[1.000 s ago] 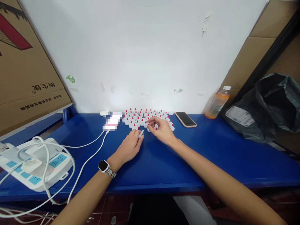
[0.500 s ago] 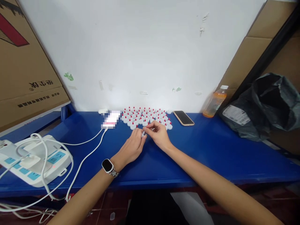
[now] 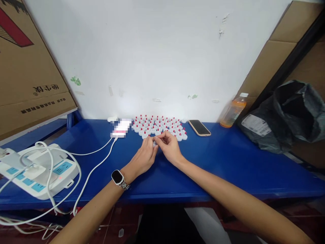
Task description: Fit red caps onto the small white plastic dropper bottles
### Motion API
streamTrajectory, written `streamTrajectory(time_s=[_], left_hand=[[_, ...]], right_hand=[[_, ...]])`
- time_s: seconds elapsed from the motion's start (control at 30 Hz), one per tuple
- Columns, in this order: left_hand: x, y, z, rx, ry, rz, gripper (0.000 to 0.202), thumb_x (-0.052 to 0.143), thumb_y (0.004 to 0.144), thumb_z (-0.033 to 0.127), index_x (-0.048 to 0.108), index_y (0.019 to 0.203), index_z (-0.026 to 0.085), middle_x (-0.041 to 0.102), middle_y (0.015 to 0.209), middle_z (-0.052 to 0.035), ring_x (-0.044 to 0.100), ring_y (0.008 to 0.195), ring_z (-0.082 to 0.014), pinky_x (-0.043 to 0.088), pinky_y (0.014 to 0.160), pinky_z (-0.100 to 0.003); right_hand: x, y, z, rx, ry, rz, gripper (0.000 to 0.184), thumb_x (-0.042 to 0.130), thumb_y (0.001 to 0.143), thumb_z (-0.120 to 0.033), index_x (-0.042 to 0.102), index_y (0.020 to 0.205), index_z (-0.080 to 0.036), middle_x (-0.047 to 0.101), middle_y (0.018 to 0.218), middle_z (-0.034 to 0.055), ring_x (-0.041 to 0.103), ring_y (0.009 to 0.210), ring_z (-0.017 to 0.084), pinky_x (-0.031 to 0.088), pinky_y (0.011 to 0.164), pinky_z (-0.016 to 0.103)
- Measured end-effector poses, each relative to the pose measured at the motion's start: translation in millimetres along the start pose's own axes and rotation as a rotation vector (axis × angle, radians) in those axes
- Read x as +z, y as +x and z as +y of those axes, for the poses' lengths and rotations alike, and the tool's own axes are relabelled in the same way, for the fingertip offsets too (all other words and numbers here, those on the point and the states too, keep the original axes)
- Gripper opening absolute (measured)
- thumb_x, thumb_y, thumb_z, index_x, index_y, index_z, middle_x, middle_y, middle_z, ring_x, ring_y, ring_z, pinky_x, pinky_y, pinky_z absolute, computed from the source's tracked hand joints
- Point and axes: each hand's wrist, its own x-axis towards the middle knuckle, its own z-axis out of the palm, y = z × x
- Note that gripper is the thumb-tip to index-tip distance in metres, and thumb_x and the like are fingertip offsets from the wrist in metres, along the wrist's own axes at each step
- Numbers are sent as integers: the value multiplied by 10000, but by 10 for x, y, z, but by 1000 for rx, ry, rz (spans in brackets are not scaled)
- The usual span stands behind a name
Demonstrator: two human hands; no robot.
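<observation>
My left hand (image 3: 144, 155) is closed around a small whitish cap-like piece (image 3: 154, 143), mostly covered by the fingers. My right hand (image 3: 170, 147) meets it fingertip to fingertip, thumb and forefinger pinched at the top of that piece. Whether a red tip sits between the right fingers cannot be made out. Just beyond both hands, several white round caps with red tips (image 3: 137, 129) stand upright in a close cluster, the nearest ones almost touching my fingers. A watch (image 3: 117, 177) is on my left wrist.
On the blue table (image 3: 215, 162), a phone (image 3: 199, 128) lies right of the caps, near an orange drink bottle (image 3: 233, 111) and a dark plastic bag (image 3: 269, 135). A lit phone (image 3: 122, 128) charges on the left. A power strip (image 3: 40, 184) with looping white cables occupies the left side.
The right fingertips have drawn closer over the piece in the left hand, covering more of it. The whole view has shifted slightly; the caps stay where they stood.
</observation>
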Motion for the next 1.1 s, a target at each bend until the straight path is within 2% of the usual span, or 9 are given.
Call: streamTrajectory(time_s=[0.13,0.23,0.33,0.53,0.73,0.83,0.93,1.03,1.1], left_hand=[[-49,-4,-62,-29,35,50,418,402,1014,354,351,1388,175,518,1256,-132,501,1185,-267,463,1025,-485],[-95,-14,-118,-93,90,75,325,453,994,337,479,1284,194,550,1202,-106,523,1137,-262,485,982,-461],[-112,-23,-144,-100,116,32,236,439,994,292,569,1177,218,590,1155,-81,548,1074,-245,499,949,-441],[-61,6,-167,-14,250,-76,356,426,991,256,556,1320,219,544,1397,-94,510,1233,-266,461,1029,-469],[-12,114,-182,3,305,-175,378,409,1000,295,546,1342,209,475,1503,-109,486,1330,-279,442,1061,-488],[-27,143,-115,14,290,-94,380,417,999,305,522,1351,207,455,1497,-129,482,1326,-282,446,1052,-483],[-18,239,16,30,248,-5,305,426,995,309,564,1242,196,577,1270,-120,564,1156,-257,480,985,-452],[93,483,167,80,202,-12,222,438,988,305,603,1087,193,609,1077,-85,580,1020,-241,497,917,-430],[223,708,255,125,185,5,212,432,987,279,606,1070,191,600,1078,-83,563,1033,-242,487,931,-425]], right_hand=[[-142,157,-48,-89,-256,-82,137,629,831,-301,547,771,-209,559,658,-33,507,597,125,404,596,264],[-240,298,-92,-242,-608,-215,37,577,840,-192,566,808,-205,607,723,-10,552,684,145,408,670,277],[-246,416,-100,-360,-918,-348,67,548,858,-146,574,831,-202,648,771,15,566,775,176,391,776,319],[-149,581,-7,-440,-1195,-469,84,510,916,-162,586,895,-191,695,848,62,548,894,231,343,840,367],[-340,625,-30,-362,-1081,-309,172,581,880,-235,601,1045,-193,676,830,43,549,888,231,377,828,346],[-671,642,-34,-307,-1048,-138,127,561,875,-250,615,981,-206,647,744,18,567,831,214,395,780,316],[-1120,750,64,-147,-1081,18,110,537,869,-241,624,931,-212,657,735,10,590,744,191,397,705,291],[-1497,955,224,82,-1092,112,238,523,863,-215,618,1080,-196,703,808,24,631,736,180,424,708,277],[-1633,1111,323,167,-1146,113,299,528,862,-210,613,1147,-177,730,898,59,660,840,197,442,779,286]])
